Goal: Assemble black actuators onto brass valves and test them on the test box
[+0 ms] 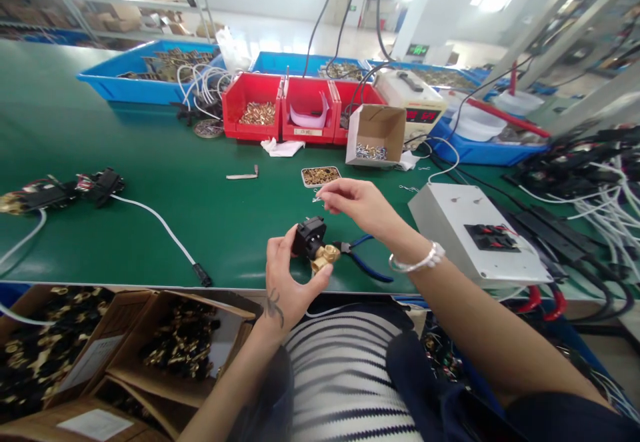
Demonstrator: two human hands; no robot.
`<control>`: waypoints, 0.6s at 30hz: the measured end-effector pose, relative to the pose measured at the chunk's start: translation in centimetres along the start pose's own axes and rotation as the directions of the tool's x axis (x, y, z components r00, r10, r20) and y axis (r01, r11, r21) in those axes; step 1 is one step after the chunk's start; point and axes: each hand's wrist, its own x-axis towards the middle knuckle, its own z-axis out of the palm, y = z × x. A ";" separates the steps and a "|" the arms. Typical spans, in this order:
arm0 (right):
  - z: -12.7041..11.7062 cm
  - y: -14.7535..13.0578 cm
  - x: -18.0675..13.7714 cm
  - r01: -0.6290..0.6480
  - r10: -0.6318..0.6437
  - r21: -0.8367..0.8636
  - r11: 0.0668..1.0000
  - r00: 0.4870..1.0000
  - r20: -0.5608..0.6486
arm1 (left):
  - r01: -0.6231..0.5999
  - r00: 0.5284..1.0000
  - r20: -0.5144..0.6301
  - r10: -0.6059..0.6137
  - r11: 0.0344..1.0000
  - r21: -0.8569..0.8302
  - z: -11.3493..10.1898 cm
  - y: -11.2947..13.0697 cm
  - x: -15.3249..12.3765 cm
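In my left hand (295, 272) is a valve with a black plastic body and a brass fitting (326, 255), held just above the bench's front edge. The fingers and thumb grip it from the left and below. Farther back, my right hand (347, 202) is closed in a pinch at a small silver metal pin (315, 197); fine detail at the fingertips is hard to make out. Beyond those fingertips sits a small tray of brass parts (321, 175). Pliers with blue handles (367, 265) lie on the green bench, right of the valve.
Red bins (253, 134), a cardboard box of small metal pieces (375, 155) and a power supply (415, 102) line the back. A grey switch box (470, 255) stands right. A hex key (243, 175) and wired assemblies (103, 185) lie left. Cartons (133, 349) of valves sit below.
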 end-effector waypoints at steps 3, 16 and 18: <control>-1.2 -2.3 -4.1 0.105 -0.129 0.439 0.892 0.991 0.026 | -0.097 0.995 -0.027 0.099 0.994 0.054 -1.1 2.0 0.1; -5.2 -7.3 -10.1 0.448 -0.461 -0.159 0.880 0.886 -0.056 | -0.261 0.963 -0.040 0.267 0.958 0.117 -3.8 7.9 0.1; -5.2 -7.6 -10.1 0.453 -0.468 -0.201 0.869 0.883 -0.035 | -0.266 0.962 -0.027 0.271 0.956 0.125 -3.8 8.1 0.1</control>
